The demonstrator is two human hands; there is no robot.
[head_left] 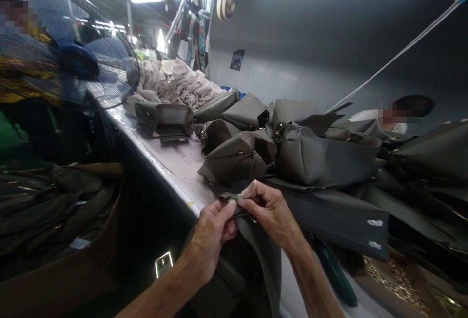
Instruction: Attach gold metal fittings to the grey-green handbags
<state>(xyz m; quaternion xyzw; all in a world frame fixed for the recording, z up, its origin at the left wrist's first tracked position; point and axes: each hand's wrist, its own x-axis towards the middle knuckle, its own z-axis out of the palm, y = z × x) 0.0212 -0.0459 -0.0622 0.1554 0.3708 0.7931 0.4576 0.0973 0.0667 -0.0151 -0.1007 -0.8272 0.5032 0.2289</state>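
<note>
My left hand [212, 232] is closed, thumb and fingers pinching the end of a dark grey-green strap [265, 259]. My right hand [272, 213] pinches the same piece from the other side, thumb against index finger. The strap hangs below both hands over the table edge, and a small bit of gold metal shows near the right fingers. What lies right between the fingertips is too small to make out. Just beyond the hands sits a grey-green handbag [234, 162], and a dark bag panel [336, 218] with two pale metal pieces lies to the right.
More grey handbags [325, 157] crowd the table [164, 154], with pale bags [179, 81] piled farther back. A fan [78, 62] stands at left before a person. Dark bags fill a carton [73, 274] below. Small gold parts [397, 284] and a green-handled tool [334, 271] lie right.
</note>
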